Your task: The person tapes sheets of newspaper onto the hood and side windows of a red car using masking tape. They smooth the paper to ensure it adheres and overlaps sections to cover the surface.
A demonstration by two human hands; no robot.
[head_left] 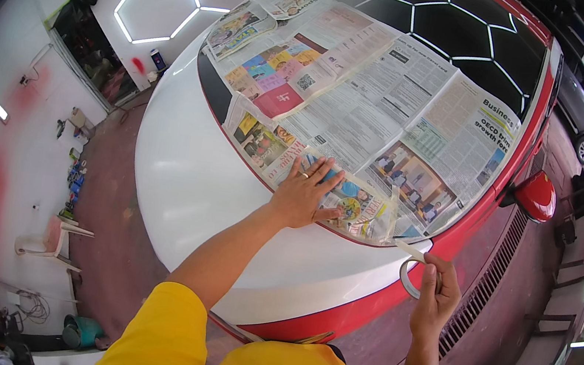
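Note:
My left hand [303,195] lies flat with fingers spread on the newspaper [386,99] that covers the car's windshield, near its lower edge. In my right hand [438,296] is a roll of masking tape [409,280], gripped at its side just beyond the glass corner. A short pale strip of tape [408,248] stretches from the roll to the papered corner. Several overlapping newspaper sheets run across the glass, with taped borders along the bottom. Below them spreads the white hood [190,161] of the car, with red bodywork along the right.
A red side mirror [535,196] juts out at the right. Beyond it a floor grate [483,284] runs alongside the car. A pale plastic chair [48,242] and a green bucket [80,332] stand at the left. Another car [583,104] is parked at the far right.

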